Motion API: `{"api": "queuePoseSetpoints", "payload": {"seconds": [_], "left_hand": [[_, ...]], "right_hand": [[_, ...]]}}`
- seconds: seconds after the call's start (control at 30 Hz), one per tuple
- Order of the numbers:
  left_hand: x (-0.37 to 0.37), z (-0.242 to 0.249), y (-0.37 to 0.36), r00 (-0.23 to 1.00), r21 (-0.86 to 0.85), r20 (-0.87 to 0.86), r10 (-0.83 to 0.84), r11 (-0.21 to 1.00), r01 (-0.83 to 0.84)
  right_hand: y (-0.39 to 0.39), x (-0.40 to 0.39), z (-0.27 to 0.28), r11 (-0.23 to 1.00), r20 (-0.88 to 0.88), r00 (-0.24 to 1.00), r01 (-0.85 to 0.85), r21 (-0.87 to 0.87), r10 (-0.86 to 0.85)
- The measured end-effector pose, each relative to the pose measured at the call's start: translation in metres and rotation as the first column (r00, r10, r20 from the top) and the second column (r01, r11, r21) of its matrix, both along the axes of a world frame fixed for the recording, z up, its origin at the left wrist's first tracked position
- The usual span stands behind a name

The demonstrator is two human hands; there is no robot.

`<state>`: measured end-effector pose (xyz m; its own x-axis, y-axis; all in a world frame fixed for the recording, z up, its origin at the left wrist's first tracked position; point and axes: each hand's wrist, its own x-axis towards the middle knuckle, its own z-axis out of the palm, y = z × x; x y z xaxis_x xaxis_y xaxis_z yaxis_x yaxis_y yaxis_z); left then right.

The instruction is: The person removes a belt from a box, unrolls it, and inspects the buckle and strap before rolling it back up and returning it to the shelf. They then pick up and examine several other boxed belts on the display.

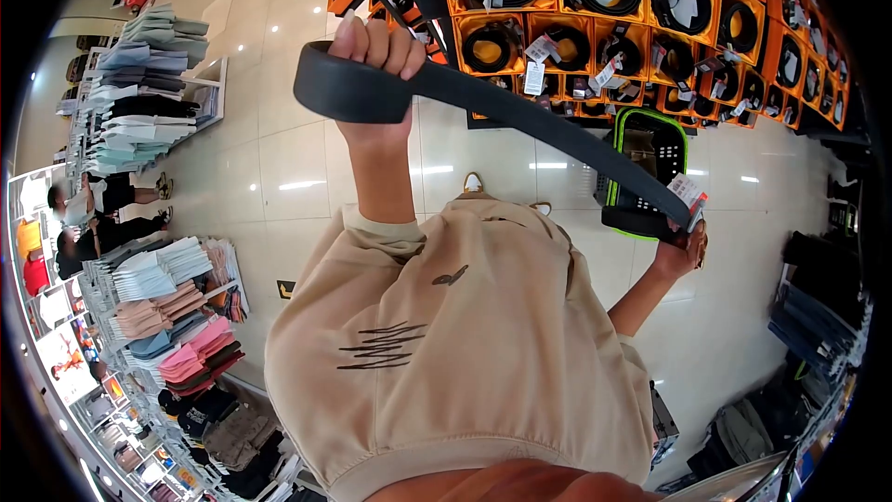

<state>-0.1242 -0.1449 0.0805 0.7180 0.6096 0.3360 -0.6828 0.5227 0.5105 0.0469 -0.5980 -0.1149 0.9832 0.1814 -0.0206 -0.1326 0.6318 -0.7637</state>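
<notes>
A black belt (pixel 548 130) stretches diagonally between my hands, with its left part bent round in a wide loop. My left hand (pixel 376 51) is closed on the belt at that loop, fingers wrapped over its upper edge. At the other end, my right hand (pixel 689 249) is closed round the metal buckle end, where a white and red tag (pixel 686 191) hangs. A black shopping basket with a green rim (pixel 686 141) is just beyond my right hand. Its dark handle (pixel 636 221) lies close to my right fingers; whether they also hold it cannot be made out.
Orange display boxes (pixel 650 23) with coiled belts fill the rack ahead. Folded clothes (pixel 153 102) sit on shelves at the left, where two people (pixel 111 223) stand. Dark trousers (pixel 808 316) are at the right. My shoes (pixel 474 182) show on the tiled floor (pixel 297 167).
</notes>
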Motion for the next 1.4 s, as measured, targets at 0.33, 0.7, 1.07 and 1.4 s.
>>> {"api": "queuePoseSetpoints", "payload": {"seconds": [0.33,0.7,1.07,1.4], "left_hand": [[-0.014,0.021,-0.006,0.993,0.033,-0.058,0.1,0.995,-0.099],[0.002,0.006,-0.046,0.996,0.138,-0.051,-0.076,0.987,0.082],[0.019,-0.015,-0.083,0.887,0.646,-0.317,0.335,0.761,-0.057],[0.041,-0.058,-0.077,0.861,0.429,-0.494,0.123,0.896,0.118]], "right_hand": [[0.008,-0.006,-0.083,0.977,-0.132,0.987,-0.061,0.206,0.089],[0.046,-0.014,-0.106,0.838,-0.058,0.952,-0.293,-0.461,0.3],[0.124,-0.021,0.031,0.923,0.147,0.911,-0.381,-0.049,0.384],[0.175,-0.008,0.096,0.815,0.263,0.798,-0.575,0.063,0.543]]}}
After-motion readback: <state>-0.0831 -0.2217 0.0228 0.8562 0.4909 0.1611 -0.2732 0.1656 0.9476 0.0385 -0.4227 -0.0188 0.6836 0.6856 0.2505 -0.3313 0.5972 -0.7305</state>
